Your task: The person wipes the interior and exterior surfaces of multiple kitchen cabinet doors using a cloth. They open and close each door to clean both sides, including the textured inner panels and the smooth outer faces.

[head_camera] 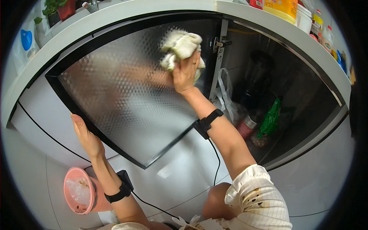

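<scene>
A framed cabinet door with a patterned, mirror-like panel stands swung out before me. My right hand presses a crumpled whitish cloth flat against the upper part of the panel, near the hinge. At the door's left edge, my left hand grips the black frame; its thumb points up and its fingers are mostly hidden. A blurred reflection of my arm shows in the panel.
Inside the cabinet are a clear plastic bag, a red container with a metal rim and a green packet. A pink bin stands lower left. Bottles and a potted plant line the countertop. Wrist-strap cables hang down.
</scene>
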A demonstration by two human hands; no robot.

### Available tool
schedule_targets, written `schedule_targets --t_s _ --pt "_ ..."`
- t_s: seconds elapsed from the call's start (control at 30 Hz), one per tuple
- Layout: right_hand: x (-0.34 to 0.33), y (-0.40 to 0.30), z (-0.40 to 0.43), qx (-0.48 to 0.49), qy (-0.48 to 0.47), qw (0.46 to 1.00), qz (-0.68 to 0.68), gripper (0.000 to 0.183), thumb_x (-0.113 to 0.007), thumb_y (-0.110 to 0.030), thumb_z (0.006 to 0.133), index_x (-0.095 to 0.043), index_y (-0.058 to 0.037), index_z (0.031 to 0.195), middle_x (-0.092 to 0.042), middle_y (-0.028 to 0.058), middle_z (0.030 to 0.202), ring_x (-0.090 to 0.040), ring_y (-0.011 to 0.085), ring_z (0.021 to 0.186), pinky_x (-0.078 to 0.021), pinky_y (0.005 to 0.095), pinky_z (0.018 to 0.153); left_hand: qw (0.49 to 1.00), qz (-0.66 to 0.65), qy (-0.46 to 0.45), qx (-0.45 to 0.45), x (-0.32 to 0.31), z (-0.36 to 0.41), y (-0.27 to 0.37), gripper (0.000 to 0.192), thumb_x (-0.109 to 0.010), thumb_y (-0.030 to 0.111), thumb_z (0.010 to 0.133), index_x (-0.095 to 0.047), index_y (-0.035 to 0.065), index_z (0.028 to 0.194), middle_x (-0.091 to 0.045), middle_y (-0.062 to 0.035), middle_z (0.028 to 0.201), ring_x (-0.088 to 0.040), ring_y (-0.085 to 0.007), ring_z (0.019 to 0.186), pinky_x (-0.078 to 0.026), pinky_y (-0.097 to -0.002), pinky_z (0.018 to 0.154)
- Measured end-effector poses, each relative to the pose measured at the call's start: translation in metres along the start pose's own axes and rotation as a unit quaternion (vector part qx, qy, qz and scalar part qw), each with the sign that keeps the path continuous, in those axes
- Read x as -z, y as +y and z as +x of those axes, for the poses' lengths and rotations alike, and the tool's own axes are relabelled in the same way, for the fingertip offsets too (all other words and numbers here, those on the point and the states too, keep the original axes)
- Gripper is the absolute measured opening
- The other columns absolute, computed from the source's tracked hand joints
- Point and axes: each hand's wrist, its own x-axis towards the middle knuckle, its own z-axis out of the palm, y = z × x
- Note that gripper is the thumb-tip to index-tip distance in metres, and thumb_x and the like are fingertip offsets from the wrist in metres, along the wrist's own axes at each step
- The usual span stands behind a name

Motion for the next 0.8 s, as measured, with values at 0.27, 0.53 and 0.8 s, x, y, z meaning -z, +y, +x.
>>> schedule_targets --t_s 0.27,0.53,0.8 --pt "-0.008 0.032 -0.004 -0.215 0.116 0.969 -0.019 0.054 -0.035 -0.033 0.094 -0.030 -0.0031 0.139 -0.032 0.0215 0.142 -0.019 0.0381 0.136 -0.0058 0.0481 0.112 0.999 -0.018 -0.029 0.041 0.003 -0.002 0.003 0.066 -0.034 0.051 0.096 -0.041 -0.0058 0.129 -0.047 -0.0117 0.130 -0.044 -0.0193 0.118 -0.029 -0.0300 0.103" --pt "-0.019 -0.108 -0.039 -0.179 0.014 0.983 0.041 0.053 -0.035 -0.028 0.091 -0.032 -0.0011 0.137 -0.032 0.0243 0.138 -0.015 0.0405 0.136 -0.0032 0.0563 0.109 0.997 -0.031 -0.059 0.034 0.001 -0.005 0.007 0.065 -0.032 0.049 0.097 -0.041 -0.0064 0.129 -0.047 -0.0124 0.130 -0.044 -0.0195 0.119 -0.029 -0.0302 0.103" --pt "-0.002 -0.169 -0.026 0.237 -0.090 0.960 0.118 0.034 -0.058 -0.033 0.076 -0.061 -0.0162 0.106 -0.050 0.0048 0.127 -0.031 0.0260 0.133 -0.0075 0.0533 0.109 0.990 -0.090 -0.086 0.070 0.007 -0.006 0.009 0.060 -0.032 0.046 0.098 -0.040 -0.0037 0.130 -0.048 -0.0114 0.129 -0.046 -0.0189 0.116 -0.032 -0.0311 0.102"
